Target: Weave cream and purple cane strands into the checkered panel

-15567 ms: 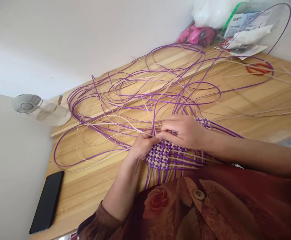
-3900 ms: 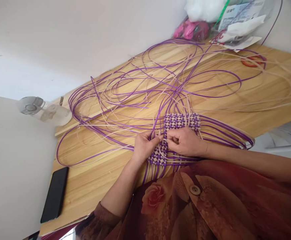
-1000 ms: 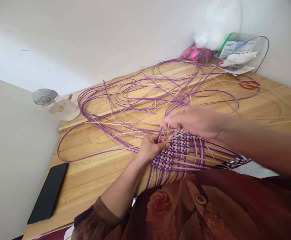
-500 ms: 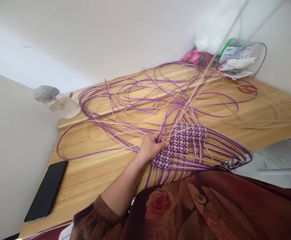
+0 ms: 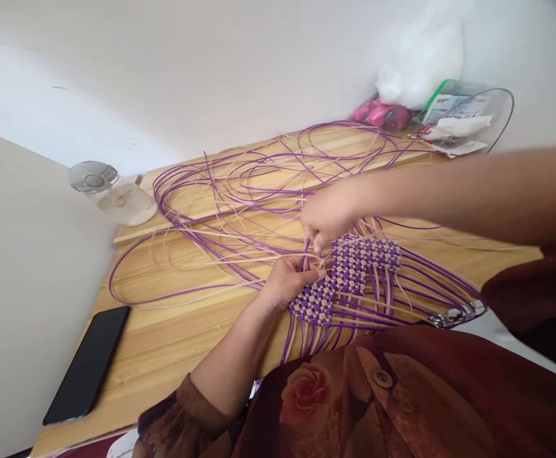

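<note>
A purple and beige woven piece [image 5: 349, 267] lies near the table's front edge, with long loose strands running out from its sides. My left hand [image 5: 287, 280] pinches its upper left edge between thumb and fingers, where strands come out. Just above, my right hand [image 5: 328, 213] has its fingers curled close to that same edge. A pale strand seems to be in its fingertips, though the grip is partly hidden. Purple and beige strands [image 5: 163, 203] spread in loops across the tabletop behind and to the left.
A black phone [image 5: 87, 366] lies at the left edge of the wooden table [image 5: 177, 356]. A clear bottle with a grey lid [image 5: 120, 197] stands at the back left. Plastic bags [image 5: 421, 70] and a packet with papers [image 5: 459, 121] are against the wall at the right.
My right hand and forearm have come in from the right to the edge beside my left hand. The left hand keeps its pinch. Upright pale strands have dropped from view.
</note>
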Demonstrator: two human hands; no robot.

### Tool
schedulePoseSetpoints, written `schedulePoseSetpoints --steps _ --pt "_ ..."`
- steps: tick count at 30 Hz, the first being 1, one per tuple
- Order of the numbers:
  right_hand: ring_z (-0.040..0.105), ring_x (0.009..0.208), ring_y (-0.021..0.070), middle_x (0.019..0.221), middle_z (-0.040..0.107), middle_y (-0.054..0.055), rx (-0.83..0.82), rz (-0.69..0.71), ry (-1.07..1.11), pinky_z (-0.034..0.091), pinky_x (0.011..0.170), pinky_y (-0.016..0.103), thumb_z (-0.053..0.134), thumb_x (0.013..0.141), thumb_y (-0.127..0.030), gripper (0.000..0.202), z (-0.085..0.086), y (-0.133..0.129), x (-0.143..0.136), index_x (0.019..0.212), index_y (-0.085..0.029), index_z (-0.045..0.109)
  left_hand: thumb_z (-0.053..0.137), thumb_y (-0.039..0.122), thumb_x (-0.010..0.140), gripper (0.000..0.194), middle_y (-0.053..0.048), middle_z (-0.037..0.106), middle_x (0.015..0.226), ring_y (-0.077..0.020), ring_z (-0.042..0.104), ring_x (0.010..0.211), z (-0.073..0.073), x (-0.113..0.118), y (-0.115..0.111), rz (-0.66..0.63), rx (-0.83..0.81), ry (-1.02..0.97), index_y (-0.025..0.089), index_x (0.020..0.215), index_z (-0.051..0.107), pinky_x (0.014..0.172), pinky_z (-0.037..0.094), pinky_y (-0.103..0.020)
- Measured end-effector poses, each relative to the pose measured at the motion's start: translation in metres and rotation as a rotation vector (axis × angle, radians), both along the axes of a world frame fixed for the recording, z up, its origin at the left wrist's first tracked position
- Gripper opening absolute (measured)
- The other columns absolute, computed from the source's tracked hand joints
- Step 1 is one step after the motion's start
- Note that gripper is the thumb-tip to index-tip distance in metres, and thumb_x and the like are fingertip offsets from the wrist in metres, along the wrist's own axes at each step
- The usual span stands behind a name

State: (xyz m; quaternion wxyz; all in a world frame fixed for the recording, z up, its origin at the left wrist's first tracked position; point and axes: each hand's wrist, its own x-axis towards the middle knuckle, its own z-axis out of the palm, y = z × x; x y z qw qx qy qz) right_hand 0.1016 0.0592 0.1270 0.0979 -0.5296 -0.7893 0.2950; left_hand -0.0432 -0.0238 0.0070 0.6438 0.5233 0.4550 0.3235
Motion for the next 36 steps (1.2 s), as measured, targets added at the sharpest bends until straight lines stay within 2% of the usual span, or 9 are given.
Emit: schedulePoseSetpoints --steps 3,5,7,11,16,22,26,31,36 --pt "0.058 0.059 0.0073 0.062 0.069 -0.003 -0.165 0.457 -0.205 0.037 0.062 0.021 0.071 0.075 -0.013 0.006 -0.005 -0.005 0.003 0.073 -0.010 0.075 0.083 0.042 0.062 0.034 0.000 0.062 0.065 -0.0086 0.048 0.057 -0.001 -0.001 0.000 0.003 -0.028 -0.010 0.012 0.073 0.071 0.058 0.034 -0.023" --pt "0.061 0.067 0.0097 0.073 0.073 -0.001 -0.139 0.621 -0.217 0.038 0.064 0.021 0.069 0.076 -0.012 0.011 -0.012 -0.011 0.011 0.084 -0.013 0.077 0.084 0.041 0.061 0.034 -0.001 0.065 0.068 -0.0105 0.051 0.059 0.000 -0.001 0.000 0.011 -0.032 0.018 0.012 0.076 0.073 0.059 0.036 -0.024" --pt "0.061 0.071 0.0110 0.079 0.073 0.002 -0.047 0.675 -0.138 0.039 0.066 0.022 0.066 0.080 -0.013 0.012 -0.021 -0.017 0.015 0.087 -0.013 0.076 0.085 0.038 0.061 0.034 -0.003 0.070 0.075 -0.0137 0.057 0.066 0.000 0.001 0.000 0.038 -0.008 -0.003 0.013 0.081 0.075 0.066 0.042 -0.026" --pt "0.053 0.065 0.0108 0.071 0.064 0.002 0.150 0.787 -0.004 0.036 0.063 0.023 0.061 0.080 -0.008 0.014 -0.041 -0.022 0.011 0.069 -0.013 0.068 0.087 0.032 0.058 0.030 -0.004 0.074 0.082 -0.0187 0.065 0.079 0.000 0.007 -0.003 0.068 0.011 -0.154 0.015 0.081 0.076 0.083 0.049 -0.032" --pt "0.049 0.060 0.0100 0.067 0.056 0.000 0.168 0.862 0.115 0.032 0.057 0.022 0.056 0.081 -0.007 0.020 -0.056 -0.015 0.005 0.064 -0.016 0.062 0.087 0.029 0.057 0.032 -0.004 0.075 0.084 -0.0197 0.066 0.083 0.001 0.011 -0.004 0.085 -0.017 -0.237 0.016 0.084 0.076 0.088 0.050 -0.035" --pt "0.053 0.067 0.0107 0.072 0.059 0.000 0.230 0.830 0.171 0.036 0.063 0.022 0.056 0.087 -0.011 0.016 -0.057 -0.011 0.009 0.076 -0.015 0.067 0.087 0.027 0.056 0.026 -0.002 0.073 0.077 -0.0170 0.064 0.074 0.003 0.008 -0.002 0.209 -0.158 -0.200 0.016 0.076 0.075 0.077 0.048 -0.030" --pt "0.055 0.072 0.0129 0.075 0.063 0.002 0.426 0.547 0.239 0.038 0.068 0.025 0.054 0.094 -0.023 0.020 -0.059 -0.037 0.027 0.082 -0.014 0.067 0.087 0.030 0.055 0.028 -0.001 0.068 0.064 -0.0128 0.057 0.059 0.005 0.006 -0.001 0.155 -0.260 -0.236 0.013 0.071 0.072 0.063 0.043 -0.026" --pt "0.060 0.078 0.0150 0.081 0.068 0.004 0.581 0.425 0.245 0.045 0.077 0.028 0.060 0.093 -0.028 0.017 -0.079 -0.083 0.053 0.086 -0.017 0.072 0.087 0.036 0.057 0.033 -0.004 0.069 0.063 -0.0119 0.056 0.055 0.006 0.007 0.000 0.109 -0.316 -0.298 0.011 0.071 0.072 0.059 0.042 -0.025" --pt "0.062 0.085 0.0166 0.091 0.071 0.005 0.778 0.398 0.274 0.049 0.084 0.031 0.062 0.091 -0.020 0.012 -0.101 -0.097 0.053 0.097 -0.016 0.071 0.088 0.038 0.057 0.035 -0.006 0.072 0.068 -0.0127 0.061 0.060 0.005 0.009 0.000 0.108 -0.306 -0.336 0.011 0.075 0.075 0.063 0.045 -0.024"
